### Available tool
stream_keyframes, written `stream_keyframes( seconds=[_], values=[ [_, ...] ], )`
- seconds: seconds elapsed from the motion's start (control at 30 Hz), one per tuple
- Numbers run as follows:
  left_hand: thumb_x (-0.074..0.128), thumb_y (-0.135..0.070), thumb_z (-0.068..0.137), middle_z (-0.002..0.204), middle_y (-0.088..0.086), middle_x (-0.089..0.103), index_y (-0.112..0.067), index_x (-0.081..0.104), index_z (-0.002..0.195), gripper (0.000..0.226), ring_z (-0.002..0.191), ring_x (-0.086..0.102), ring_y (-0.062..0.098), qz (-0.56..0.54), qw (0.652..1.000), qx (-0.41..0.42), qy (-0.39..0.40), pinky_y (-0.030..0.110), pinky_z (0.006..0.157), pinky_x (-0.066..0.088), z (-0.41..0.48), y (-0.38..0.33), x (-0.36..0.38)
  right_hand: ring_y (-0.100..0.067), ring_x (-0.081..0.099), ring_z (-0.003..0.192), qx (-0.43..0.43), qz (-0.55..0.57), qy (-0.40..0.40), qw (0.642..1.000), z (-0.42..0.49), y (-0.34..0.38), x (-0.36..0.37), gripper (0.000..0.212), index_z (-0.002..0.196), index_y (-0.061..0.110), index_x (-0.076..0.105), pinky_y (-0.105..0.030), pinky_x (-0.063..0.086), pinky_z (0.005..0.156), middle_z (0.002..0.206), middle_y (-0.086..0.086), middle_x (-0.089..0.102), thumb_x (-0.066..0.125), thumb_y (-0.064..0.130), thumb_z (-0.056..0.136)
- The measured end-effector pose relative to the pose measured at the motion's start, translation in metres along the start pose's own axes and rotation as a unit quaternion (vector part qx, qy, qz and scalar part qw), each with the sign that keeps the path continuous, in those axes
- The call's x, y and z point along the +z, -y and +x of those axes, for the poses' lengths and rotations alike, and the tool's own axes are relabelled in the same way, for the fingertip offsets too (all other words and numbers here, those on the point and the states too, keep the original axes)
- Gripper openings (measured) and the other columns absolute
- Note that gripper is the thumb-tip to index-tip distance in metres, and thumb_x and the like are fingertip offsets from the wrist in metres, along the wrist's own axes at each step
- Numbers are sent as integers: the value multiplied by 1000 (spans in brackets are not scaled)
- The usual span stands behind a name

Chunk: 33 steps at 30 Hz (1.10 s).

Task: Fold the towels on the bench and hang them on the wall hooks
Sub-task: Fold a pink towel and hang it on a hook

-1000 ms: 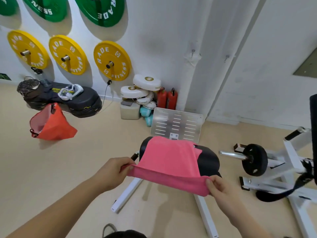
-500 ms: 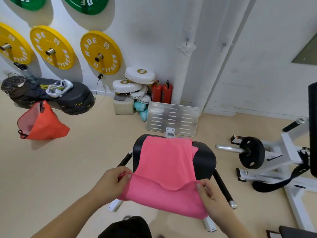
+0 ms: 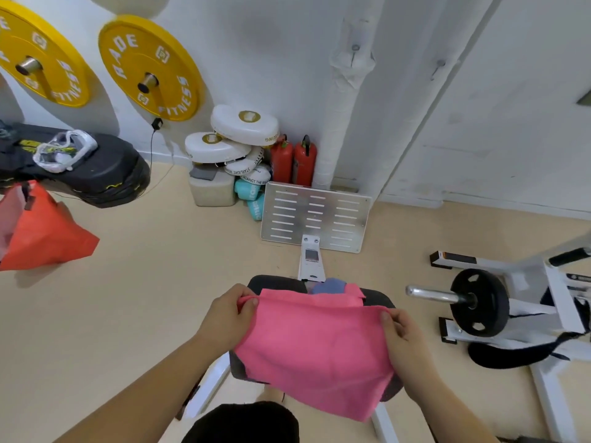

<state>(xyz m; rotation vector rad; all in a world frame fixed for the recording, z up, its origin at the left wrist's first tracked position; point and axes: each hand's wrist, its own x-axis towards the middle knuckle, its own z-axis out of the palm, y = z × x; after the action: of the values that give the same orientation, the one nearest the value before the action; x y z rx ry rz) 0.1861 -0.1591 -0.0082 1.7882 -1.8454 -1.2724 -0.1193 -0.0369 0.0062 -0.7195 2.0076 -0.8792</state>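
Pink towel [image 3: 316, 350]: draped over the black bench pad [image 3: 278, 282] at 6 o'clock in the view, its upper edge raised.
Left hand [image 3: 224, 318]: thumb and fingers pinch the towel's top corner, at its 10 o'clock.
Right hand [image 3: 403, 334]: pinches the opposite top corner, at 2 o'clock.
Blue towel [image 3: 329, 286]: bunched on the pad, touching the pink one at its 12 o'clock.
Wall hooks [image 3: 354, 49]: two, on the white wall at 1 o'clock.
Slotted metal plate [image 3: 315, 215]: beyond the bench at 12 o'clock.
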Motion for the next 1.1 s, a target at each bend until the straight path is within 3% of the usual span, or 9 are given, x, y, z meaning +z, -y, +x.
stream_keyframes(
  seconds=[0.1,0.23,0.4,0.57,0.7,0.8,0.87,1.0,1.1],
  values=[
    [58,-22,98,80,-5,69,-20,63,91,9,76,63,11,30,999,-18,20,18,64,44,50,-2,3,-18,66,85,29,-24,2,999,50,11,12,18,97,27,66,-40,52,79,89,-2,72,51,33,104],
    [57,-20,97,77,-5,66,-19,64,92,9,71,60,11,83,994,-42,65,18,59,42,98,4,8,-18,49,66,68,-97,41,992,97,8,25,23,87,8,62,-34,41,62,71,-4,57,51,22,102],
    [51,-18,94,86,-9,66,-30,60,85,18,82,62,14,177,969,-89,147,27,72,50,127,23,21,-17,44,62,83,-220,95,967,129,-5,38,25,75,4,51,-31,36,57,69,-6,53,52,13,98],
    [49,-22,95,89,-9,66,-29,63,88,18,85,63,15,209,955,-119,173,32,80,55,140,33,37,-20,58,75,85,-285,158,942,158,-12,53,15,90,11,63,-35,48,71,82,-1,64,51,14,97],
    [47,-21,95,105,-9,65,-30,64,101,21,97,62,16,233,946,-113,197,35,90,53,151,37,44,-22,53,69,97,-323,183,923,176,-16,60,18,76,15,53,-49,50,73,75,-4,57,50,9,92],
    [46,-20,94,121,-12,61,-35,59,126,37,109,61,18,250,932,-99,244,33,95,50,158,39,46,-25,65,103,115,-336,232,905,186,-15,64,39,127,19,61,-36,52,91,118,-7,69,49,9,92],
    [47,-22,95,125,-12,59,-37,56,131,40,114,61,19,269,920,-85,273,35,98,50,163,39,49,-24,62,120,120,-346,250,896,191,-15,64,59,141,22,55,-36,50,104,134,-4,65,49,9,84],
    [51,-19,92,140,-6,50,-32,45,145,55,123,57,20,287,905,-80,303,33,103,47,171,39,51,-17,67,97,101,-375,250,887,194,-2,62,50,111,31,68,-38,59,85,108,7,70,50,17,67],
    [52,-20,91,127,-2,54,-30,59,125,36,107,61,20,296,898,-67,318,36,95,53,177,36,52,-16,62,71,83,-409,234,878,193,5,64,16,81,24,65,-37,55,62,78,4,64,53,24,71]
  ],
)
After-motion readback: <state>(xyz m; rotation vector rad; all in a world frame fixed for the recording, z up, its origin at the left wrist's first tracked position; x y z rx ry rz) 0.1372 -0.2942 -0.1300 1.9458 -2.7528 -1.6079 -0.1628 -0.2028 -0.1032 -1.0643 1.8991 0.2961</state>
